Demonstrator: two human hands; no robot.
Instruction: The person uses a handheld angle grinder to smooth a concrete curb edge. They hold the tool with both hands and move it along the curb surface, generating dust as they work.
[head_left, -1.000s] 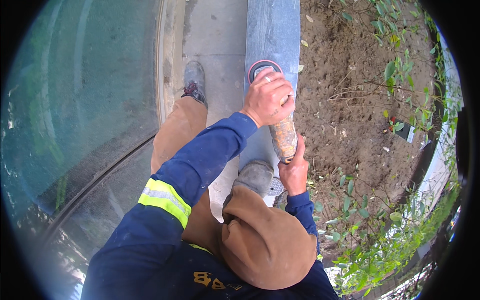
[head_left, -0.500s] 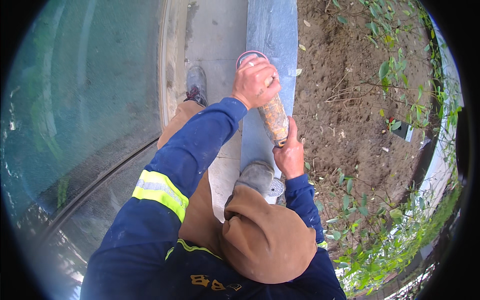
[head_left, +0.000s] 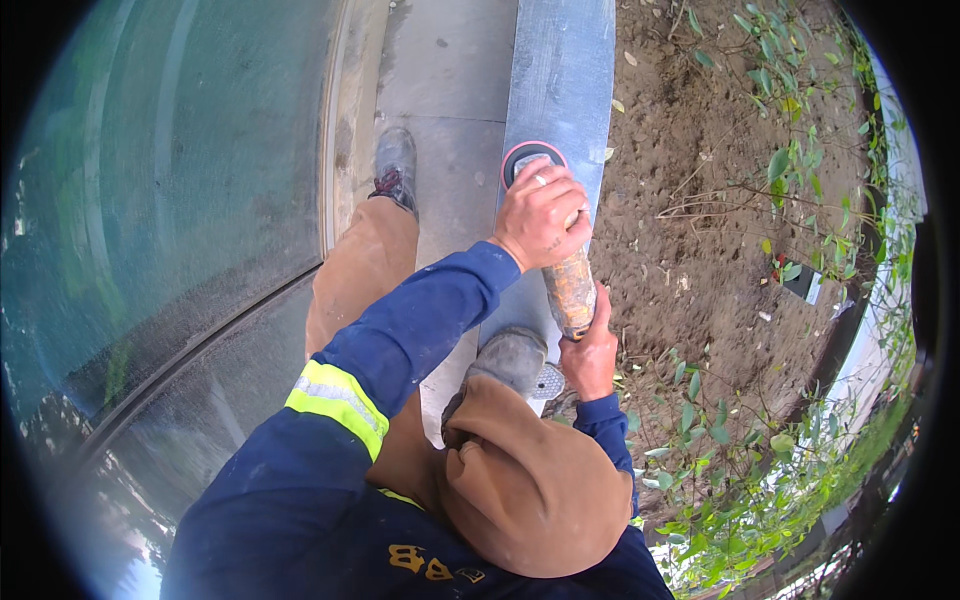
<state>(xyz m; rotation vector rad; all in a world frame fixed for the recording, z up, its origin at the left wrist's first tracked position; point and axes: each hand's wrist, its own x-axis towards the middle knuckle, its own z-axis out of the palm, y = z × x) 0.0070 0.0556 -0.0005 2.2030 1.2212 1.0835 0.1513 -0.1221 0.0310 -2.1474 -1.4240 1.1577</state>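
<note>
One angle polisher (head_left: 571, 292) is clasped by the left hand (head_left: 545, 212) near its head and the right hand (head_left: 590, 357) at its rear, one disc (head_left: 526, 152) over one grey slab (head_left: 562, 70) beyond the left hand.

Hands (head_left: 545, 216) gripping power tool (head_left: 571, 290), grey slab (head_left: 562, 75), soil (head_left: 655, 150)
</note>
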